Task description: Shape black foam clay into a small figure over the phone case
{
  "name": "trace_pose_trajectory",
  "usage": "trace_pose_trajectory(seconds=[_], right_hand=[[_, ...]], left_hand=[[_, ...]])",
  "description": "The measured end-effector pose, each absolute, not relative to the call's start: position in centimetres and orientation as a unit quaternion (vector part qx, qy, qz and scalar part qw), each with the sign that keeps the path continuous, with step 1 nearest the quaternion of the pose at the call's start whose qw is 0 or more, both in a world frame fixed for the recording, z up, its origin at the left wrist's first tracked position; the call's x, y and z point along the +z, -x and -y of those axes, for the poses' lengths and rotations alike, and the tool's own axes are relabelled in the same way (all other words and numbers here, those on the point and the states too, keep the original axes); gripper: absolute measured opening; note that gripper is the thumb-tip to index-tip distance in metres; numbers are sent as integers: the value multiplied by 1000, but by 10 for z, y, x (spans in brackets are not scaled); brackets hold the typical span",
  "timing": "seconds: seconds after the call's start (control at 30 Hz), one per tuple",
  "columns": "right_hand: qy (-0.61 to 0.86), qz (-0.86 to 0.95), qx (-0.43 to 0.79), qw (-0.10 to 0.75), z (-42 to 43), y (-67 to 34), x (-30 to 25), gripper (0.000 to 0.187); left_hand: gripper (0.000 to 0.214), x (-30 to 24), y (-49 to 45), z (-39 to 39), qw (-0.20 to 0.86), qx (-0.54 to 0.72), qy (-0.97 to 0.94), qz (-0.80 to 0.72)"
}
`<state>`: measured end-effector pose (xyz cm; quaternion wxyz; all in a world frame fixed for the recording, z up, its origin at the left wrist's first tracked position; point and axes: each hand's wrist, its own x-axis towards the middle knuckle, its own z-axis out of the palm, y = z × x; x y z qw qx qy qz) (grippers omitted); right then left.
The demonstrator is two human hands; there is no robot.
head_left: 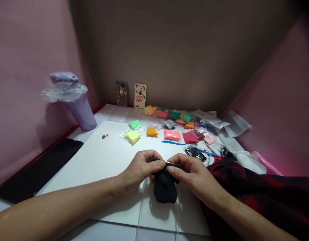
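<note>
A soft, smooth piece of black clay [165,189] hangs from my fingers near the front middle of the white board. My left hand [144,165] pinches its upper edge between thumb and fingers. Close beside it, my right hand [191,169] pinches the same edge, and the two thumbs nearly meet. The clay's lower part droops in a rounded flap. Beneath it lies a clear, flat plastic piece [157,222], partly hidden by the clay and its shadow.
Several bright clay packets [172,135] lie along the white board's [94,167] far side, near a blue modelling tool [173,143]. Two decorated phone cases [140,96] lean on the back wall. Left are a purple tumbler [82,112] and a black phone-like slab [41,170]; right is dark red plaid cloth [257,190].
</note>
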<state>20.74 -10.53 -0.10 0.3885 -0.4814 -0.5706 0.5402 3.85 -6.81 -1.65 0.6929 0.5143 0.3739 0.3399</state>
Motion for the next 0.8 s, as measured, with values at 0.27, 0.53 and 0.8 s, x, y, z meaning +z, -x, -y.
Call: trace_pose_trajectory(seconds=[0.27,0.53,0.8], right_hand=[[483,576,533,388,107,-206,0,19],[514,551,528,392,107,-205,7,26],[507,543,546,387,106,-208,4,40]], left_hand=[[30,-14,-39,68,693,330,-522,-372],[27,-17,-38,68,695,338,-524,-358],[28,-18,-39,70,721,338,-483,-364]])
